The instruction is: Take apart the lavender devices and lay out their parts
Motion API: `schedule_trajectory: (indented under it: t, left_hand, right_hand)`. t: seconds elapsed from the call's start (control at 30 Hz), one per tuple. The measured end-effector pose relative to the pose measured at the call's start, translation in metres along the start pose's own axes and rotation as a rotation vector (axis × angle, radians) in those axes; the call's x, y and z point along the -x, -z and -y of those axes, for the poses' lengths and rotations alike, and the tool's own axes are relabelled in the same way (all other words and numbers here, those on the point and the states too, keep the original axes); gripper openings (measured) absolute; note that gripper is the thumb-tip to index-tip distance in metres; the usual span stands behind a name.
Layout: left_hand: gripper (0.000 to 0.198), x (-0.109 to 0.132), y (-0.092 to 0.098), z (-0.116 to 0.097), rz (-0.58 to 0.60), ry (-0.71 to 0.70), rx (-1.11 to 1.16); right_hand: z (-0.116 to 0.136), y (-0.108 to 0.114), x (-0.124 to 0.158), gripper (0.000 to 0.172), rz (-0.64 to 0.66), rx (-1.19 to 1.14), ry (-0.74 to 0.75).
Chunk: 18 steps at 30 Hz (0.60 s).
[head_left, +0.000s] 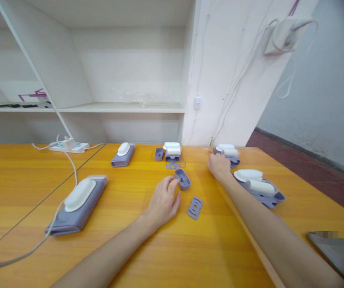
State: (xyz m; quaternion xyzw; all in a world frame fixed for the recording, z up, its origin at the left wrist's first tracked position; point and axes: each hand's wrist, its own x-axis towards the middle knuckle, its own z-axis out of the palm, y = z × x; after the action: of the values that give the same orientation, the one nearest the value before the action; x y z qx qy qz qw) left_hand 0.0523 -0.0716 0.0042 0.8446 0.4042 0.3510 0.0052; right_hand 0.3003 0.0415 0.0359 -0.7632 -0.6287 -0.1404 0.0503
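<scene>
On the wooden table, my left hand (163,200) lies with thumb and fingers apart, a fingertip at the left edge of a small purple oval cup (184,182). Whether it presses on the cup is unclear. A flat purple slotted plate (195,208) lies just right of that hand. Farther right, my right hand (219,165) is closed, its fingers curled and mostly hidden from me. It is beside a purple holder with white rounded parts (228,150). Anything inside its grasp cannot be made out. A similar purple and white set (258,184) lies beside my right forearm.
Purple and white devices stand at left (80,200) and back left (123,154). Another white-topped set (172,150) and small cup (159,154) are at the back. A white cable (72,160) runs from a power strip (69,146). A phone-like dark object (324,248) lies lower right.
</scene>
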Motion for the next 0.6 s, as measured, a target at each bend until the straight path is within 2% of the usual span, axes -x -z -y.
schedule_trajectory:
  t: [0.13, 0.27, 0.33, 0.4, 0.6]
  left_hand:
    - [0.030, -0.001, 0.001, -0.001, 0.052, 0.023, -0.054]
    - [0.010, -0.001, -0.001, -0.001, 0.140, 0.038, -0.147]
    - [0.009, -0.001, -0.002, 0.000, 0.159, 0.036, -0.174]
    - [0.010, -0.001, -0.003, 0.000, 0.158, 0.032, -0.177]
    - [0.011, -0.001, -0.004, 0.001, 0.163, 0.024, -0.180]
  right_hand:
    - [0.027, 0.016, 0.013, 0.040, 0.007, -0.053, 0.120]
    - [0.058, 0.035, 0.035, 0.045, 0.044, -0.127, 0.321]
    - [0.070, 0.043, 0.048, 0.045, 0.058, -0.171, 0.466]
    - [0.078, 0.049, 0.058, 0.044, 0.050, -0.179, 0.547]
    - [0.088, 0.061, 0.072, 0.028, 0.026, -0.154, 0.586]
